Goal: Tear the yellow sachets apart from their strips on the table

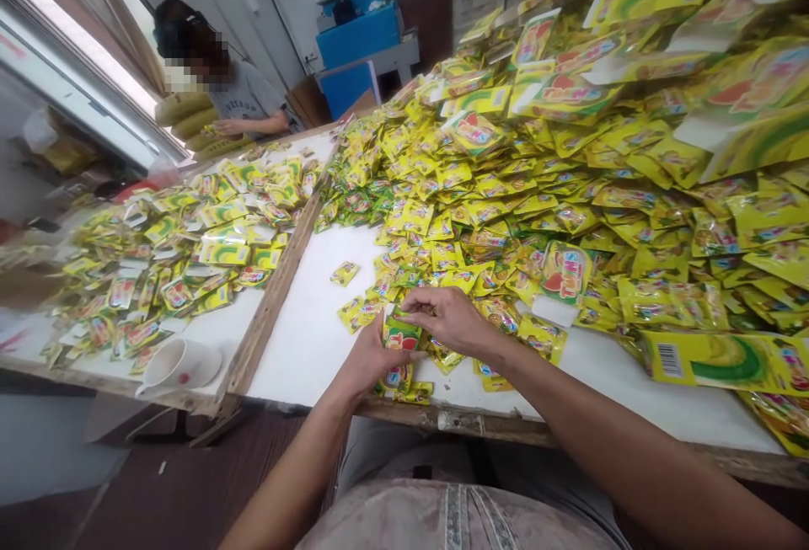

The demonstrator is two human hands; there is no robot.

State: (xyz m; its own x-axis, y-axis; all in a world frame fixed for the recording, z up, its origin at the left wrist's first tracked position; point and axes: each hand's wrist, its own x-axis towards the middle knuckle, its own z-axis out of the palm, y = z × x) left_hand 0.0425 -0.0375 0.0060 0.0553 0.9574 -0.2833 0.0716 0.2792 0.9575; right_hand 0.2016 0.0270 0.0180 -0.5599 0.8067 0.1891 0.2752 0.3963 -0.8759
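Observation:
My left hand (368, 362) is closed around a small stack of yellow-green snack sachets (400, 338), held upright near the table's front edge. My right hand (450, 318) is closed over the top of the same stack, its fingers pinching the upper sachets. More loose sachets (404, 390) lie just below the hands at the edge. A huge heap of the same yellow sachets (569, 179) covers the white table (303, 339) to the right and behind my hands.
Large yellow outer bags (726, 360) lie on the heap at the right. A second table on the left holds more sachets (190, 255) and a white cup (174, 362). Another person (243, 99) works at its far end. A blue machine (357, 36) stands behind.

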